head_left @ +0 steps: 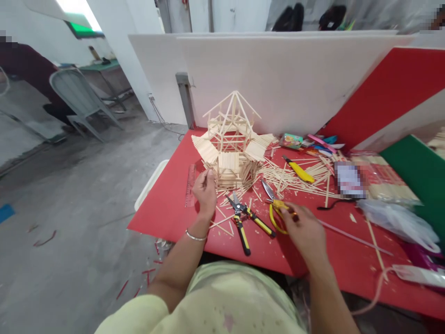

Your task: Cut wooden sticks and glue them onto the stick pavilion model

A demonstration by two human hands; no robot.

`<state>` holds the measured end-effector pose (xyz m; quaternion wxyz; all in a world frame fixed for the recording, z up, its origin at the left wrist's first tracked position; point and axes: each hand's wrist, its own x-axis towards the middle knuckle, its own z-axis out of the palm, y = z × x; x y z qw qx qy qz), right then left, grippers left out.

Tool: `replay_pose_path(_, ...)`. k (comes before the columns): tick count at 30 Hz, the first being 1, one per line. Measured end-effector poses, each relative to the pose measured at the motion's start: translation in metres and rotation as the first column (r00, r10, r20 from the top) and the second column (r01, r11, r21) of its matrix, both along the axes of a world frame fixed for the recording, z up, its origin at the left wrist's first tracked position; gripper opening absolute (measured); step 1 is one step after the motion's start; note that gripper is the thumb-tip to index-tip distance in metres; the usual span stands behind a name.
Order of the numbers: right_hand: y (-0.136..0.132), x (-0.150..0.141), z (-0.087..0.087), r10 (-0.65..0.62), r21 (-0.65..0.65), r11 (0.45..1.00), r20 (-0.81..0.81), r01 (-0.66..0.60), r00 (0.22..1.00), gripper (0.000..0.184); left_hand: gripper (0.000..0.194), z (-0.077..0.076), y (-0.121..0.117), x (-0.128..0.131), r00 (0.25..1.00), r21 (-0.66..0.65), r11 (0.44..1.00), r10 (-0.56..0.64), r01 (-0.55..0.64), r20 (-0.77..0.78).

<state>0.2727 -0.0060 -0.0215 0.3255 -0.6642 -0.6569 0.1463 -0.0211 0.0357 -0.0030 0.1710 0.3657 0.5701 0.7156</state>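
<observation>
My left hand is closed in a pinch beside the front left of a model pavilion built from thin wooden sticks; anything between the fingertips is too small to make out. My right hand wraps around a small yellow glue gun, its dark nozzle pointing left toward the model's base. A long translucent glue stick trails behind that hand. Under the glue gun lie scissors with yellow handles. Wire strippers with black and yellow handles rest spread between my hands.
Loose sticks and a yellow utility knife lie right of the model. A clear ruler lies to its left on the red tabletop. Plastic bags fill the right side. White boards stand behind. A person sits far left.
</observation>
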Motion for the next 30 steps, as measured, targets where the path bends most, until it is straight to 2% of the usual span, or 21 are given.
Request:
replay_pose_path(2,-0.01,0.024,-0.004,-0.028,-0.025,0.999,0.129,0.031,0.991,0.049,0.034,0.0,0.001,0.001,1.0,-0.001,1.0,0.026,-0.026,0.003)
replay_pose_path(4,-0.019,0.034,-0.004,-0.044,-0.051,0.997,0.202,0.056,0.978,0.049,0.032,0.0,0.002,0.002,0.999,-0.002,0.999,0.037,-0.037,-0.004)
replay_pose_path(8,-0.03,0.025,0.003,-0.084,-0.129,0.984,0.268,0.122,0.96,0.048,0.028,-0.001,0.004,-0.001,0.999,-0.019,1.0,0.016,-0.017,-0.045)
replay_pose_path(13,-0.032,0.01,0.017,-0.082,-0.249,0.956,0.287,0.157,0.954,0.046,0.02,-0.01,-0.003,-0.008,0.978,-0.124,0.981,-0.166,0.15,-0.127)
replay_pose_path(17,-0.029,0.006,0.018,-0.089,-0.279,0.944,0.296,0.175,0.951,0.047,0.014,-0.018,-0.016,-0.012,0.895,-0.279,0.93,-0.323,0.24,-0.306)
replay_pose_path(22,-0.027,0.004,0.008,-0.156,-0.219,0.952,0.261,0.215,0.953,0.048,0.02,-0.017,-0.032,-0.013,0.74,-0.413,0.879,-0.439,0.238,-0.509)
replay_pose_path(24,-0.03,0.004,0.006,-0.148,-0.166,0.964,0.317,0.208,0.937,0.046,0.021,-0.013,-0.035,-0.015,0.681,-0.468,0.858,-0.472,0.211,-0.559)
replay_pose_path(27,-0.034,-0.001,0.015,-0.144,-0.025,0.985,0.424,0.17,0.894,0.043,0.021,-0.009,-0.032,-0.021,0.609,-0.546,0.817,-0.533,0.187,-0.587)
replay_pose_path(29,-0.032,-0.008,0.025,-0.099,0.062,0.995,0.376,0.082,0.921,0.04,0.02,-0.007,-0.026,-0.027,0.584,-0.578,0.798,-0.554,0.169,-0.593)
replay_pose_path(30,-0.029,-0.014,0.032,-0.034,0.084,0.996,0.299,0.009,0.954,0.037,0.019,-0.007,-0.022,-0.03,0.584,-0.585,0.796,-0.551,0.155,-0.596)
